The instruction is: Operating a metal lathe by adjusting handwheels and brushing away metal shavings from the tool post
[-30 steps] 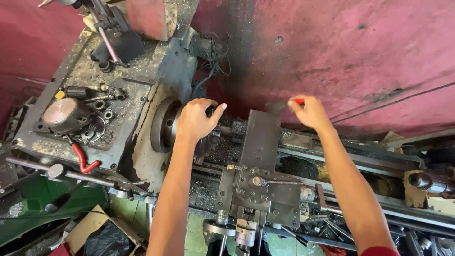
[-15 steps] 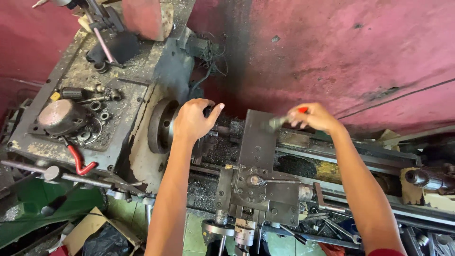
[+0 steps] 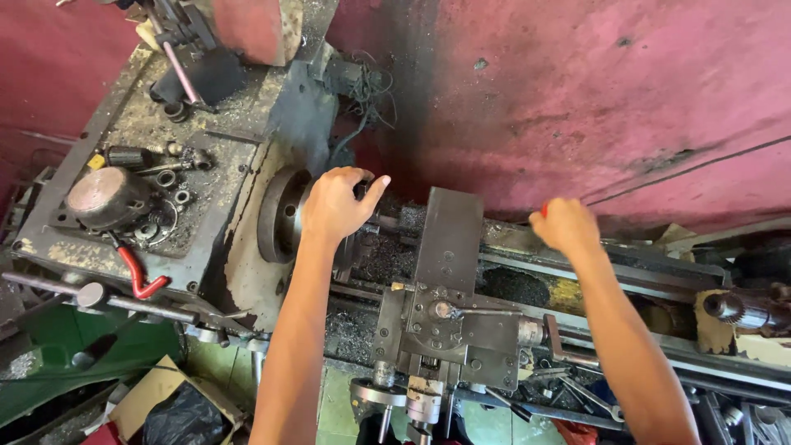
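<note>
A: Grey steel lathe (image 3: 247,247) fills the frame's lower half, dark red wall (image 3: 577,99) behind it. Where's the left hand?

B: Left hand (image 3: 336,206) is centre-left, palm on the chuck (image 3: 280,216), fingers spread & curled over its top, thumb sticking out to the right. Touching, w/ a loose wrap, not a tight clamp.

A: And the right?

B: Right hand (image 3: 565,224) is right of centre, fist pressed together round a small tool w/ a red tip (image 3: 544,209); only that red bit peeks out at the hand's upper left. Can't tell what kind of tool.

A: What's between them?

B: Carriage (image 3: 449,272), a dark block, sits mid-frame between the two hands, close to the chuck. Black chips (image 3: 511,287) lie on the bed just right of it.

A: Anything else?

B: Red-handled lever (image 3: 136,276) at lower left on the headstock; loose rings & bits on top, upper left. Tailstock end (image 3: 733,306) at far right.
</note>
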